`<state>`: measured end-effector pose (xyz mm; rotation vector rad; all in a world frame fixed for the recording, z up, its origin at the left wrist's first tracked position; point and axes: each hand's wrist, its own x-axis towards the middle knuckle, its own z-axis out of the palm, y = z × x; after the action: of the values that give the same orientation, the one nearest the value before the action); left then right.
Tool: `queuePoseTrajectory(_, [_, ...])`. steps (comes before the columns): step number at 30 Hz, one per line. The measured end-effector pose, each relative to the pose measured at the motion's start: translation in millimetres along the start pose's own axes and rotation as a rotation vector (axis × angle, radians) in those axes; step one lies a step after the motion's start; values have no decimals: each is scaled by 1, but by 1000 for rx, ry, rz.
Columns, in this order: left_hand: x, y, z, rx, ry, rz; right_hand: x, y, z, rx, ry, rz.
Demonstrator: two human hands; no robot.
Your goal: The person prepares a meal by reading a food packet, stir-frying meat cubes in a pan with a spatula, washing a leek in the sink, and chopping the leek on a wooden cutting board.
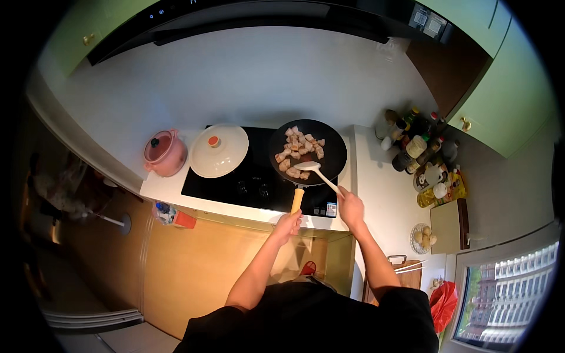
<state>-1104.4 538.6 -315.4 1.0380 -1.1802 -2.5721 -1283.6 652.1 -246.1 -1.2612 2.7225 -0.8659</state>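
Note:
My left hand (287, 227) grips the yellow handle (298, 200) of a dark frying pan (333, 152) standing on the right side of a black glass cooktop (220, 189). In my right hand (352, 208) is a white spatula (324, 177), its blade resting inside the pan near the front. Chunks of meat (302, 143), pale with browned sides, lie mostly in the pan's left and middle part. A few pieces sit in front of the spatula blade. Some reddish liquid shows on the pan floor beside the blade.
Left of the pan lies a white lid (218, 156) with an orange knob; beyond it stands a pink lidded pot (165, 154). Bottles (417, 145) crowd the right corner, near a glass bowl of round pale food (424, 239). A wooden cutting board (408, 276) lies beside my right arm. A range hood (265, 15) hangs above.

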Motion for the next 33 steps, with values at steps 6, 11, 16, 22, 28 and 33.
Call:
queuePoseTrajectory(6, [8, 3, 14, 23, 118, -26, -44, -14, -79, -115, -46, 145])
queuePoseTrajectory(11, [-27, 19, 27, 155, 177, 14, -61, -17, -96, 3, 115, 150])
queuePoseTrajectory(16, [1, 42, 30, 142, 161, 102, -46, -40, -101, 31, 102, 219])
queuePoseTrajectory(22, [-50, 33, 33, 198, 200, 19, -61, -26, -101, 74, 147, 71])
queuePoseTrajectory(28, [-10, 19, 31, 98, 179, 18, -35, -17, -104, -238, -28, 34])
queuePoseTrajectory(33, [0, 3, 34, 118, 205, 73, -9, -14, -95, -290, -104, -68])
